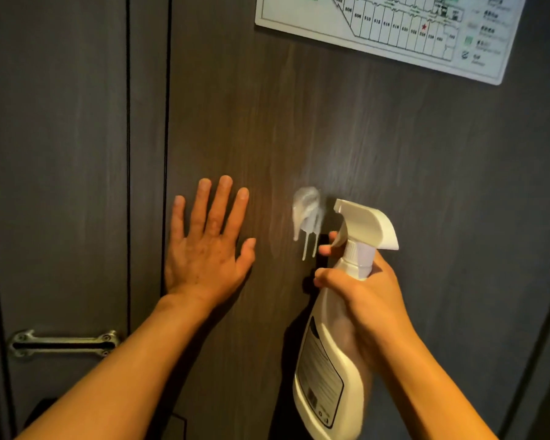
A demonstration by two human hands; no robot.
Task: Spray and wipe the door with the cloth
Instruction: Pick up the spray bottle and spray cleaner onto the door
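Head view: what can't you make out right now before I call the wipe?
- Cloth: not in view.
- Spray bottle label: print too small, bottle base cut by the bottom edge.
- Floor plan sign: cut by the top edge, legend blurred.
- Door behind left hand and right hand: hidden.

Spray bottle (331, 360), seemingly foam (307, 214)

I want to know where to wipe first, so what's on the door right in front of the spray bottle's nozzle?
A blob of white foam clings to the door, with drips running down from it. The spray bottle and right hand cover the door behind them.
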